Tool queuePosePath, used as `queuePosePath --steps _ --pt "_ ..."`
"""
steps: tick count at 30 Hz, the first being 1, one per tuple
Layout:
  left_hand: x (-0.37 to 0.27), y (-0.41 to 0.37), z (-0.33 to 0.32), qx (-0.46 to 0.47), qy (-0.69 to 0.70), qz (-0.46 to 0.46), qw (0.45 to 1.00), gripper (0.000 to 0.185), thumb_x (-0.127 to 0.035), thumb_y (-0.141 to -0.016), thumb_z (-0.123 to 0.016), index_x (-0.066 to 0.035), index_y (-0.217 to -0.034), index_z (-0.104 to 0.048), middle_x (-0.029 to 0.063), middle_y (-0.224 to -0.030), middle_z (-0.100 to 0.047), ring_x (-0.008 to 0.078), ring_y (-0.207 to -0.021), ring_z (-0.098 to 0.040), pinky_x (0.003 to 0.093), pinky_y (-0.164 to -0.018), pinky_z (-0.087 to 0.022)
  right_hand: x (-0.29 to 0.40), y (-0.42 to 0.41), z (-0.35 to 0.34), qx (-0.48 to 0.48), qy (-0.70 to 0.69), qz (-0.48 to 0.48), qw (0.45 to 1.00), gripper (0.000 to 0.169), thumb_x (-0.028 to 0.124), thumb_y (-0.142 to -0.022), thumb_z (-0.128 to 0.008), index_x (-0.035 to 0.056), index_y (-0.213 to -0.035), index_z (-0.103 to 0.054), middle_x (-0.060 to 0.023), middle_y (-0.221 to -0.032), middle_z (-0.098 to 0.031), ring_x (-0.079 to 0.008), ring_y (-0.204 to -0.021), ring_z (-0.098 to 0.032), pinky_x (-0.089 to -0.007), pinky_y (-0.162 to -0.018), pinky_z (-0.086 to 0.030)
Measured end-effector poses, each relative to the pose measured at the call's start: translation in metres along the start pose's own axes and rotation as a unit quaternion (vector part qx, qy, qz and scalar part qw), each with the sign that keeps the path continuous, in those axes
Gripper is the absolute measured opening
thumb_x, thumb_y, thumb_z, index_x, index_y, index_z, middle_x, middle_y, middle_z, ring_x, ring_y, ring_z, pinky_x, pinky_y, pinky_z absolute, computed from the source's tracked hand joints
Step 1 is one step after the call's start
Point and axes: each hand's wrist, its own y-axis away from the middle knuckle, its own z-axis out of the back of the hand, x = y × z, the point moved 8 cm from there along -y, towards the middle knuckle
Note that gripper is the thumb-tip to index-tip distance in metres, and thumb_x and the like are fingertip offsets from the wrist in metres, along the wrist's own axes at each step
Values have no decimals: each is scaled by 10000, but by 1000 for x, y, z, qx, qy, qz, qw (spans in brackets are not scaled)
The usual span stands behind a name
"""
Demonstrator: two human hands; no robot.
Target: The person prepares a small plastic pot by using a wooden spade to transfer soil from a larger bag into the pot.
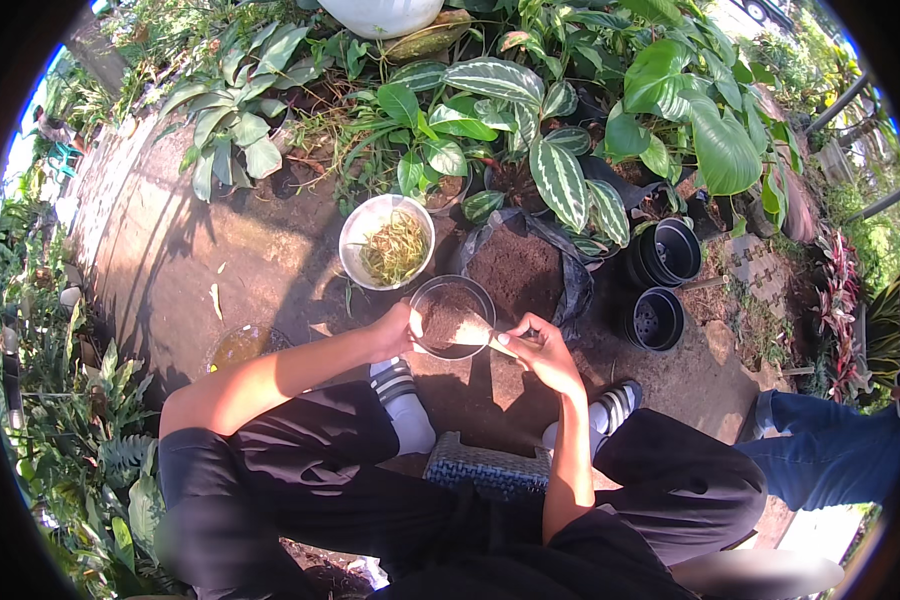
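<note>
My left hand [397,330] grips the left rim of a round plastic pot [487,301] that holds dark soil [444,307]. In my right hand [544,352] is the handle of a small hand trowel [474,331], its blade inside the pot over the soil. Just beyond the pot stands a white bucket [349,259] with cut grass or dry plant stems [394,249] in it. A black plastic bag [579,289] lies open to the right, full of loose brown soil [515,270].
Black empty nursery pots [654,319] stand at the right, some nested [671,251]. Leafy potted plants [559,180] line the far side. A shallow round container [247,346] sits beside my left forearm. Another person's leg in jeans [825,457] is at the right.
</note>
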Motion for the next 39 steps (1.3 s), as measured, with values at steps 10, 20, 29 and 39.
queuePosePath --steps 10,20,29,39 --pt "-11 12 -11 4 -37 3 999 461 -217 -912 -361 -64 -1332 -470 124 -1203 -619 259 -1060 -623 453 -932 -515 9 4 -1 2 80 -11 997 226 176 -914 -721 80 -847 -527 63 -564 -484 -14 -497 -392 -214 -457 -263" --pt "3 -1 7 -3 -46 21 999 470 -195 -915 -356 -117 -1372 -436 118 -1284 -575 256 -1176 -574 506 -980 -470 23 11 1 -35 54 6 998 238 187 -888 -744 58 -860 -546 37 -589 -539 -28 -505 -424 -233 -461 -292" --pt "13 -12 11 -3 -79 31 996 473 -238 -910 -372 -65 -1342 -453 132 -1266 -589 276 -1126 -593 454 -948 -480 80 35 -12 -76 319 31 944 297 299 -802 -762 89 -949 -611 -162 -696 -661 -379 -744 -674 -463 -684 -479" --pt "7 -5 10 -29 -47 15 998 546 -147 -763 -473 -82 -1300 -402 147 -1124 -583 308 -1022 -613 493 -877 -497 75 39 -4 -194 308 -29 931 348 346 -821 -746 32 -918 -630 -195 -732 -680 -332 -769 -694 -409 -741 -495"
